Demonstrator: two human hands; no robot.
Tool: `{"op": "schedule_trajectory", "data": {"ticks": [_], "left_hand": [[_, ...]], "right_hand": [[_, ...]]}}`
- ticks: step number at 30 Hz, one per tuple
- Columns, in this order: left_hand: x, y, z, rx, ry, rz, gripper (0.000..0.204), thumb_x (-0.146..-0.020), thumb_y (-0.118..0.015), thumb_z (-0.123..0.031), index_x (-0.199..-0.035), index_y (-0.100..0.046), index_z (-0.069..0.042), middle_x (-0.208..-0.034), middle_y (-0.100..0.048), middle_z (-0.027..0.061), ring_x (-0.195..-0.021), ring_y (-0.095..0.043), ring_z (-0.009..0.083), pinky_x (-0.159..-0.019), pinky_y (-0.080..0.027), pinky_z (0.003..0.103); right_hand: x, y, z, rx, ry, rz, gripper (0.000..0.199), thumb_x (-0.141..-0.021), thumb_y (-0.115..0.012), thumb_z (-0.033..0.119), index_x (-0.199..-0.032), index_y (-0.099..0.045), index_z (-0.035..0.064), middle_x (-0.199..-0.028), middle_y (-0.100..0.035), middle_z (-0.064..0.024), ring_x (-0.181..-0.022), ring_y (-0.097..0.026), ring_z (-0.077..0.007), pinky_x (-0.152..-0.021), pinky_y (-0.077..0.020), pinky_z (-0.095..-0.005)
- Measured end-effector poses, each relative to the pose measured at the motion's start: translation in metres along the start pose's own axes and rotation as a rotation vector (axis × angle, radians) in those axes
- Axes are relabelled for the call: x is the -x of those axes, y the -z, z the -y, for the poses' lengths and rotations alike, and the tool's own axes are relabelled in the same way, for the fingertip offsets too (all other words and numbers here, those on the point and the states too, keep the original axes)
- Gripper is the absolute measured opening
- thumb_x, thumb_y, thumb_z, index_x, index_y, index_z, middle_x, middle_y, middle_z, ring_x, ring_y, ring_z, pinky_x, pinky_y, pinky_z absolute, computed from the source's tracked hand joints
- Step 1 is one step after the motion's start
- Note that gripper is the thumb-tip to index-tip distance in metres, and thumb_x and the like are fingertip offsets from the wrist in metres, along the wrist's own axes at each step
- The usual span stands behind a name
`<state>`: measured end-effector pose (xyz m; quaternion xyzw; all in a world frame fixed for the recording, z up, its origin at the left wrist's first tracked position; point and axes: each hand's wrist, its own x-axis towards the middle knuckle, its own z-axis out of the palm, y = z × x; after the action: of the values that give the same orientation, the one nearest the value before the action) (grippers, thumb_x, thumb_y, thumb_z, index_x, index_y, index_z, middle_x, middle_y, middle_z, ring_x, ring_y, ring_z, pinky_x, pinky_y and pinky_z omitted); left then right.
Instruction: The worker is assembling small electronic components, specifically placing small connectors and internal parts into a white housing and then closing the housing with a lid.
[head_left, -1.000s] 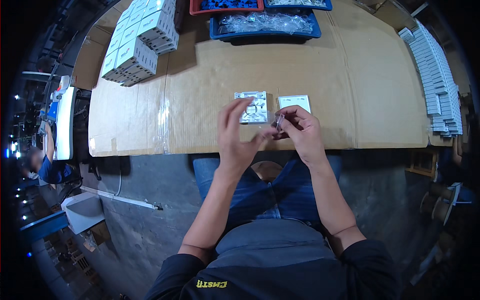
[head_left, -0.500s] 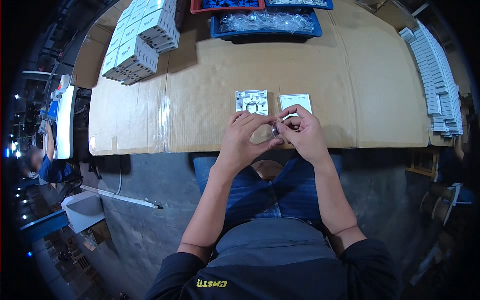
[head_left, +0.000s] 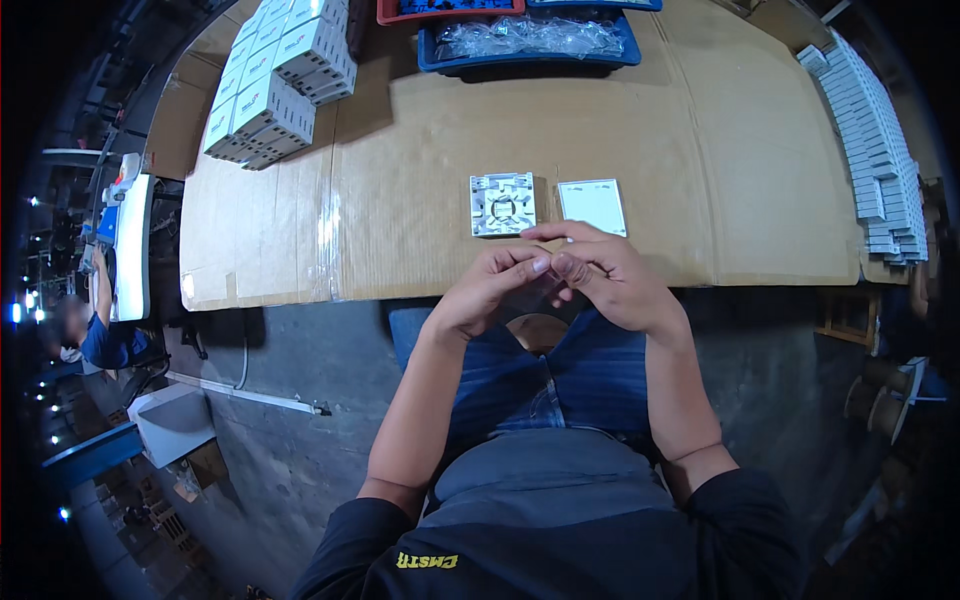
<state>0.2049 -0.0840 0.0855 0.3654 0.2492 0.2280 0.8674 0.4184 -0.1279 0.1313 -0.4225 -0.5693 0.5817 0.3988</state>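
Note:
At the table's front edge, my left hand [head_left: 490, 288] and my right hand [head_left: 628, 285] meet with fingers closed in a pinch. Between them is a small clear plastic bag [head_left: 541, 288], mostly covered by the fingers; its contents cannot be made out. Just beyond my hands a white square plastic box base [head_left: 503, 206] lies with its inner side up, showing a round ring in its middle. To its right sits a flat white square cover [head_left: 592, 205], close to the fingers of my right hand.
A blue bin [head_left: 530, 68] of clear plastic bags stands at the back, beside a red bin [head_left: 450, 14] with blue pieces. White boxes [head_left: 270, 100] are stacked at the far left. Piled white pieces [head_left: 872, 150] line the right edge of the cardboard-covered table [head_left: 420, 150]. Another person [head_left: 108, 335] sits at left.
Both hands have drawn closer together and slightly nearer to me. My left fingers have curled in to a pinch, and the box base and cover are now less hidden.

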Motion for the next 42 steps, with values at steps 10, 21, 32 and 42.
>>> {"op": "schedule_trajectory", "data": {"ticks": [10,21,32,42], "left_hand": [[-0.01,0.003,0.023,0.166,0.135,0.105,0.041,-0.1,-0.069,-0.04,-0.11,-0.069,0.0,-0.094,-0.074,0.0153,-0.088,-0.074,0.0262,-0.088,-0.06,0.04],[-0.004,0.023,0.032,0.307,0.221,0.044,0.05,-0.102,-0.065,-0.045,-0.116,-0.064,0.003,-0.09,-0.072,0.0124,-0.087,-0.074,0.0258,-0.085,-0.064,0.052],[-0.03,0.042,0.04,0.484,0.182,0.255,0.066,-0.111,-0.039,-0.055,-0.115,-0.065,0.006,-0.085,-0.064,0.0078,-0.068,-0.059,0.0143,-0.07,-0.059,0.037],[-0.03,0.061,0.046,0.465,0.177,0.34,0.068,-0.1,-0.063,-0.054,-0.124,-0.063,0.01,-0.111,-0.069,0.0179,-0.094,-0.069,0.0223,-0.08,-0.063,0.042]], "right_hand": [[-0.006,0.007,-0.002,-0.06,-0.277,0.242,0.056,-0.109,-0.056,0.039,-0.152,-0.053,0.0038,-0.095,-0.068,-0.0012,-0.073,-0.058,-0.0059,-0.072,-0.051,-0.0217],[-0.024,0.032,-0.008,0.036,-0.05,0.202,0.042,-0.107,-0.061,0.035,-0.119,-0.073,-0.0037,-0.125,-0.07,-0.0156,-0.101,-0.07,-0.0175,-0.092,-0.0545,-0.0314],[-0.137,0.169,0.017,0.5,0.027,-0.362,0.027,-0.103,-0.069,0.022,-0.109,-0.074,-0.0037,-0.092,-0.075,-0.0041,-0.082,-0.066,-0.0113,-0.075,-0.0527,-0.0299],[-0.306,0.312,0.04,1.128,0.149,-0.724,0.018,-0.093,-0.069,0.017,-0.107,-0.077,0.0098,-0.094,-0.076,-0.0143,-0.092,-0.073,-0.0343,-0.081,-0.0568,-0.0429]]}}
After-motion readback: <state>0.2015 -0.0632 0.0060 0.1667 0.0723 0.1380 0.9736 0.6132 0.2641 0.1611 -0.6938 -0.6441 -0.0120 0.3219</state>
